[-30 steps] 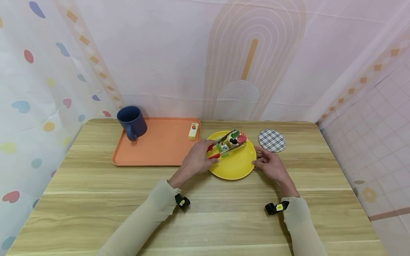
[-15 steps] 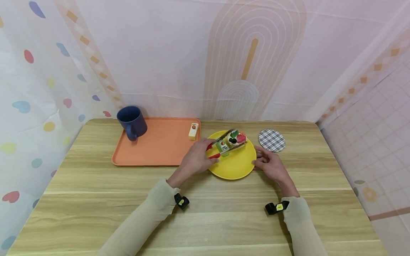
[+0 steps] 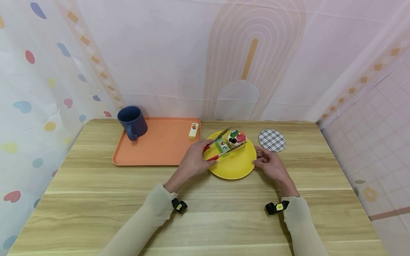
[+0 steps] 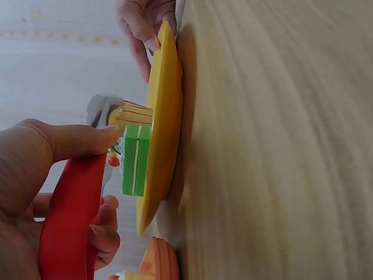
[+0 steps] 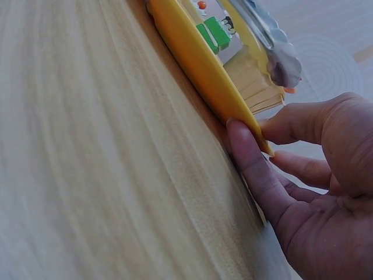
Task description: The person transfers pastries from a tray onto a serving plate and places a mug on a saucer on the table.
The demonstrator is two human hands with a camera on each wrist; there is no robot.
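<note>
Tongs (image 3: 213, 157) flank green cake (image 3: 221, 145) and adjacent cupcake (image 3: 237, 139).

Plate (image 3: 235, 166) R of tray (image 3: 160, 142)

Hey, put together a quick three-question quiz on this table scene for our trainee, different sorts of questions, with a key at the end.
1. Name it: what is the person's left grip holding?
2. True or false: the yellow plate sits on top of the checked coaster.
3. Choose one. Which rests on the plate?
a) blue mug
b) green cake
c) checked coaster

Key:
1. The red-handled tongs.
2. False; the checked coaster lies to the right of the yellow plate.
3. b, the green cake.
</note>
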